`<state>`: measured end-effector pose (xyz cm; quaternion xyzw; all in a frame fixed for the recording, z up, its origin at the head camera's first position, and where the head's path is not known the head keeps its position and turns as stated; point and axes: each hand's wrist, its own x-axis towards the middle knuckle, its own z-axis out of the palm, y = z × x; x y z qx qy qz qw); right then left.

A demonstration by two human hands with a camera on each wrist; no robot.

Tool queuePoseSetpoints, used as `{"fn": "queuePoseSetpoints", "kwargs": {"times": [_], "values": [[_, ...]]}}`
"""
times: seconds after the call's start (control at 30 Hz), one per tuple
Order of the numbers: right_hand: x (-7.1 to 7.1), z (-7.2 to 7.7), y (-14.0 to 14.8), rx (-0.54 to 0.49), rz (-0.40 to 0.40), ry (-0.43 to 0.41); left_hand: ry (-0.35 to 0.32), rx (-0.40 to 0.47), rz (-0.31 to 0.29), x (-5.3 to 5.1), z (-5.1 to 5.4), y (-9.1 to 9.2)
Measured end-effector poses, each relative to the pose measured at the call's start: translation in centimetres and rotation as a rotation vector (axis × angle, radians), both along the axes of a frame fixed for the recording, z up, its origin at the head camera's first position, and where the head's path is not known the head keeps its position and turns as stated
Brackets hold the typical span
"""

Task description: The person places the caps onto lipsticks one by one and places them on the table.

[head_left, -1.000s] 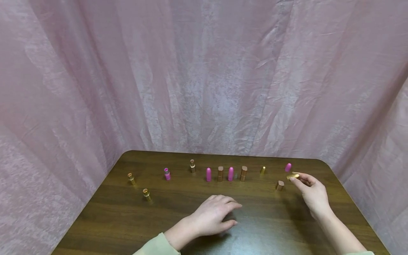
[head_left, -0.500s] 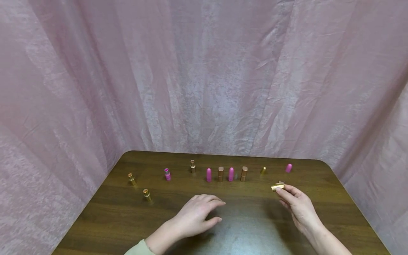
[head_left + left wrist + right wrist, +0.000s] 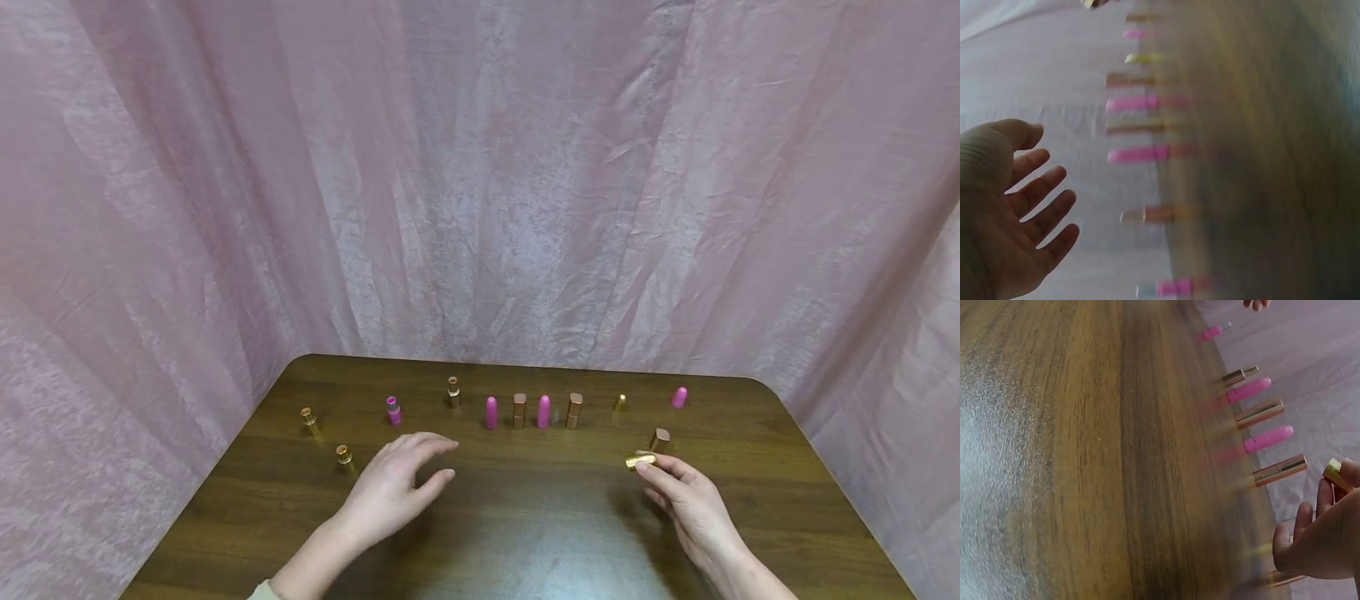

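My right hand [image 3: 696,510] pinches a gold cap [image 3: 640,461] between thumb and fingers, held above the table, in front of a rose-gold cap [image 3: 660,439]. The same gold cap [image 3: 1337,475] shows in the right wrist view with my right hand [image 3: 1325,540]. My left hand [image 3: 392,490] hovers palm down with fingers spread, holding nothing, to the right of a gold tube [image 3: 345,457] without a cap. In the left wrist view my left hand [image 3: 1013,206] has its fingers apart.
Behind the hands stand pink tubes [image 3: 491,412] and rose-gold tubes [image 3: 573,410] in a row. A small gold cap [image 3: 620,402] and a pink cap [image 3: 679,397] are at right. Uncapped tubes, pink [image 3: 393,410], rose-gold [image 3: 453,392] and gold [image 3: 310,421], stand at left. A pink curtain [image 3: 480,183] hangs behind.
My right hand has carried the gold cap left and towards the front edge, past the rose-gold cap. My left hand has moved left towards the uncapped gold tube.
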<state>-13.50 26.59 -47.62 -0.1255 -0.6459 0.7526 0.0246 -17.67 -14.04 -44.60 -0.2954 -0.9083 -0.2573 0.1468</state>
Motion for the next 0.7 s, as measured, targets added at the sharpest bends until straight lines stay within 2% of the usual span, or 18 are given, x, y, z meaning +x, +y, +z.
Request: {"fn": "queuePoseSetpoints", "kwargs": {"times": [0.1,0.17,0.33,0.4,0.5,0.7], "values": [[0.0,-0.1,0.1,-0.009,0.001,0.006,0.008,0.084,0.083,-0.3,0.8,-2.1],[0.1,-0.1,0.1,-0.015,0.001,0.007,-0.015,0.138,0.139,-0.5,1.3,-3.7],[0.1,-0.3,0.1,-0.028,0.001,0.005,-0.136,0.23,0.287,-0.8,1.8,-8.3],[0.1,-0.3,0.1,-0.03,0.005,0.004,-0.191,0.252,0.319,-0.9,1.6,-10.1],[0.1,-0.3,0.0,-0.034,0.005,0.01,-0.277,0.27,0.33,-1.2,0.8,-12.2],[0.3,-0.1,0.0,-0.042,0.013,0.029,-0.42,0.249,0.339,-2.2,-1.9,-14.1]]}}
